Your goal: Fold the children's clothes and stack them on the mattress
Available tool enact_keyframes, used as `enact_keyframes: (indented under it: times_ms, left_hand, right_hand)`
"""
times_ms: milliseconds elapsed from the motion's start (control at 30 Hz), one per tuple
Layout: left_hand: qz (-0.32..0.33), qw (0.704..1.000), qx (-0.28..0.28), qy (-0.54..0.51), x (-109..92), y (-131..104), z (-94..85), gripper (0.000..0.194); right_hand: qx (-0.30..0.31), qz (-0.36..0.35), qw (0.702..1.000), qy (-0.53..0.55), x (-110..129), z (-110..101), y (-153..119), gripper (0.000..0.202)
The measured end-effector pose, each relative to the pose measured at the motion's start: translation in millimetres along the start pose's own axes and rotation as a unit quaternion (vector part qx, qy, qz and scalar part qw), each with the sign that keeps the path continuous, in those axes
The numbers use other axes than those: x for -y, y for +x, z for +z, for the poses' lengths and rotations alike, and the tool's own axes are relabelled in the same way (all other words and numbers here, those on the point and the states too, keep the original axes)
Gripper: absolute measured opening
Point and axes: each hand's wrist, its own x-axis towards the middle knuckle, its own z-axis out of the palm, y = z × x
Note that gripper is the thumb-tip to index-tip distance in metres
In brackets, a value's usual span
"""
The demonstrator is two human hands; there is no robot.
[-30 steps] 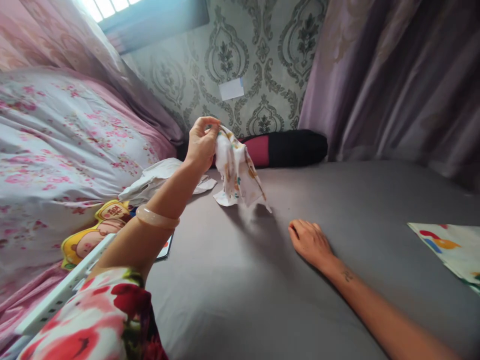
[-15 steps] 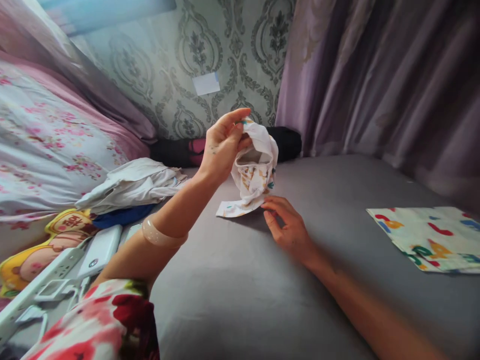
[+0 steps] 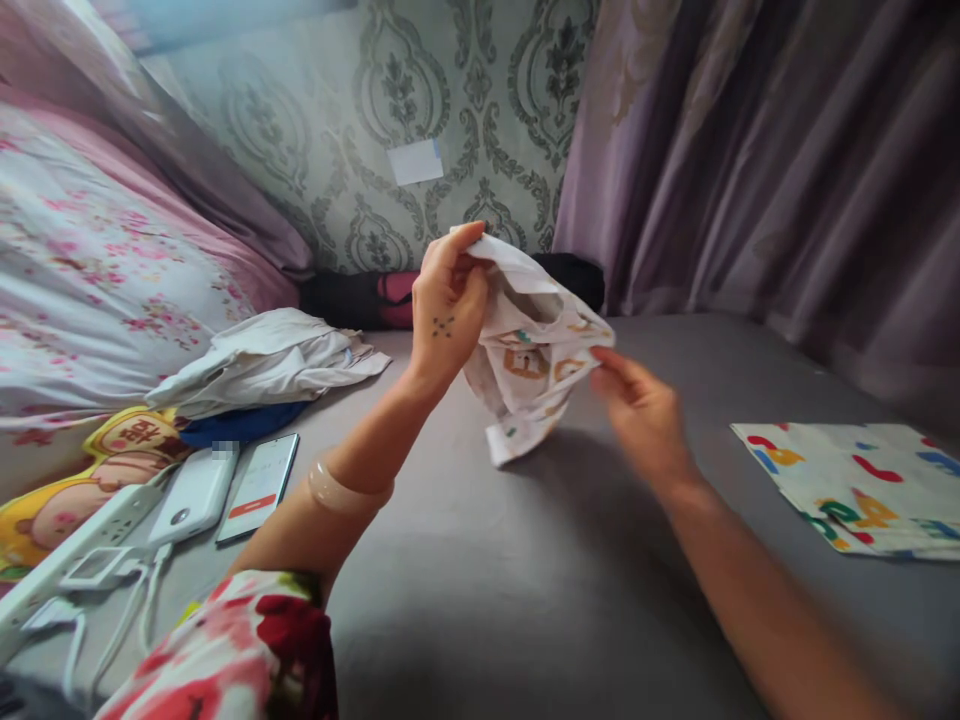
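A small white cloth garment (image 3: 521, 365) with tan and green prints hangs above the grey bed sheet (image 3: 480, 590); its exact kind cannot be told from its folds. My left hand (image 3: 451, 312) pinches its upper left edge between thumb and fingers. At the garment's right side, my right hand (image 3: 646, 425), slightly blurred, grips the edge with its fingertips. Between the hands the cloth is stretched, with an opening facing me and a lower corner hanging down.
To the right lies a folded cloth (image 3: 885, 490) with colourful prints. Rumpled white clothing (image 3: 262, 360) is at the left, near a phone (image 3: 259, 490), a white power bank (image 3: 195, 495) and a power strip (image 3: 112, 530) with cables. A dark bundle (image 3: 345, 300) lies along the wall.
My right hand has moved right and up and now grips the garment's side, pulling it wider. The garment's lower end has lifted off the sheet. The phone has come into fuller view.
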Motion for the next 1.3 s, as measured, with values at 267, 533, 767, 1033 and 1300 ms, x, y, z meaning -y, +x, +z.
enact_keyframes:
  times_ms: [267, 533, 767, 1033, 1300]
  left_hand:
    - [-0.053, 0.989, 0.026, 0.139, 15.6, -18.6, -26.0, 0.016]
    - [-0.278, 0.939, 0.195, 0.045, 32.2, -45.8, -28.2, 0.025]
    - [-0.405, 0.868, 0.287, 0.03, 62.7, -84.7, -17.5, 0.032]
    - [-0.404, 0.813, 0.415, 0.064, 64.1, -85.3, -32.8, 0.057]
    - [-0.328, 0.801, 0.468, 0.18, 46.5, -78.3, -38.1, 0.046]
  right_hand:
    - [-0.178, -0.041, 0.983, 0.014, 53.2, -33.6, 5.7, 0.025]
    - [0.11, 0.188, 0.976, 0.019, 47.1, -58.0, 12.9, 0.047]
    - [0.352, 0.212, 0.873, -0.263, 0.6, -76.9, 22.5, 0.033]
    - [0.443, 0.187, 0.807, -0.343, -33.7, -67.4, 20.6, 0.027]
    - [0.412, 0.143, 0.833, -0.341, -37.1, -37.3, 11.7, 0.028]
